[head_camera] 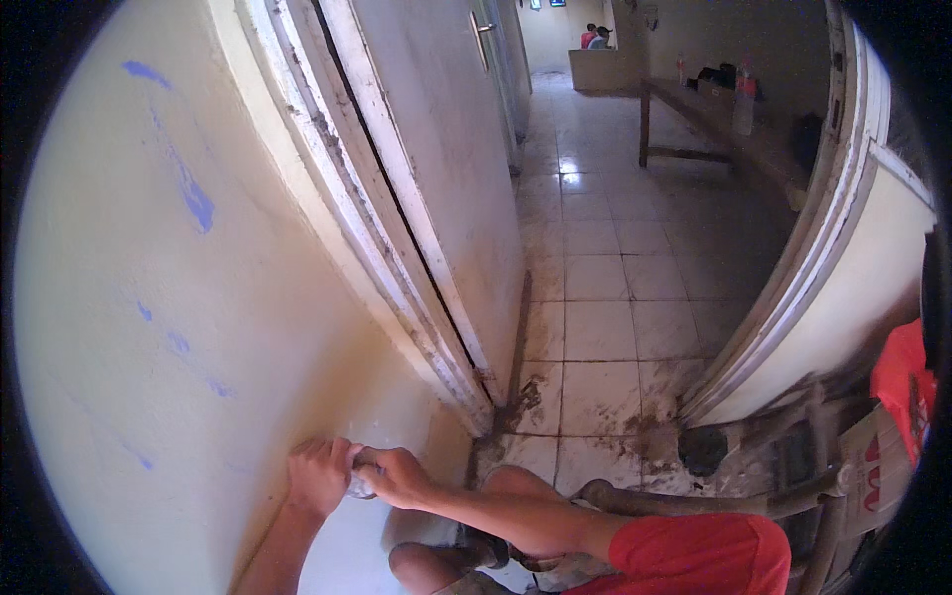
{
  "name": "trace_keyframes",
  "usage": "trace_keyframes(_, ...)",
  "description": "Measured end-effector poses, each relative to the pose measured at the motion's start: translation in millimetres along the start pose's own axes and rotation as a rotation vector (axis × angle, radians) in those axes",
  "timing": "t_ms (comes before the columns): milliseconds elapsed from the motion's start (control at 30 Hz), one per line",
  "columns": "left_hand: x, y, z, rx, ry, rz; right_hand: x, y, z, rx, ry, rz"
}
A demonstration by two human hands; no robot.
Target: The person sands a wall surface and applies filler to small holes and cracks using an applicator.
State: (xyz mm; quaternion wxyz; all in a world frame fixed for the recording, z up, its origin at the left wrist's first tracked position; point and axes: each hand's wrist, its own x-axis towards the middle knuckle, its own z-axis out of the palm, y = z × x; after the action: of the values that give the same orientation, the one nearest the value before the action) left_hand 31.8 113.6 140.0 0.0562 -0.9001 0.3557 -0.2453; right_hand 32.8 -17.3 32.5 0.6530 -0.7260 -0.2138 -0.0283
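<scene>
My left hand (318, 474) is closed in a fist close to the cream wall, with its fingers meeting those of my right hand. My right hand (398, 478) reaches across from the red sleeve (703, 554). Between the two hands shows a small greyish object (361, 487) with a pale, shiny lower part. Fingers cover most of it, so its exact kind cannot be made out. Both hands appear to grip it, above my bent knees (520, 482).
Beside the wall (245, 282), with its blue paint smears, a white door (454, 171) stands ajar. Dirt marks the tiled floor (599, 327). A wooden chair (773, 506), cardboard box (877, 476) and red bag (900, 379) are at right. Beyond stand a table (692, 111) with bottles and two people.
</scene>
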Motion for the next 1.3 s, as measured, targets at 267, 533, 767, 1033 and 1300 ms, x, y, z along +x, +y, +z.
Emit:
trace_keyframes(267, 4.4, -7.0, -3.1, -0.059, 0.056, -0.019, -6.0, -13.1, -7.0, -0.117, 0.132, -0.063)
trace_keyframes(533, 29.7, 30.1, 28.4, -0.602, 0.148, -0.365, -4.2, -5.1, -45.7, -0.208, 0.427, -0.044)
trace_keyframes(767, -18.6, 91.4, 171.5, -1.846, 0.498, -1.044, -16.2, -5.6, -56.2, -0.685, 0.265, 0.229)
trace_keyframes(1033, -64.6, 122.7, 239.7, -1.661, 0.184, -1.086, -62.7, 114.8, -32.7, -0.578, 0.403, 0.364)
trace_keyframes(1300, -56.4, 101.5, 237.7, -1.530, 0.292, -1.039, -41.8, 134.1, -23.7, -0.468, 0.551, 0.296)
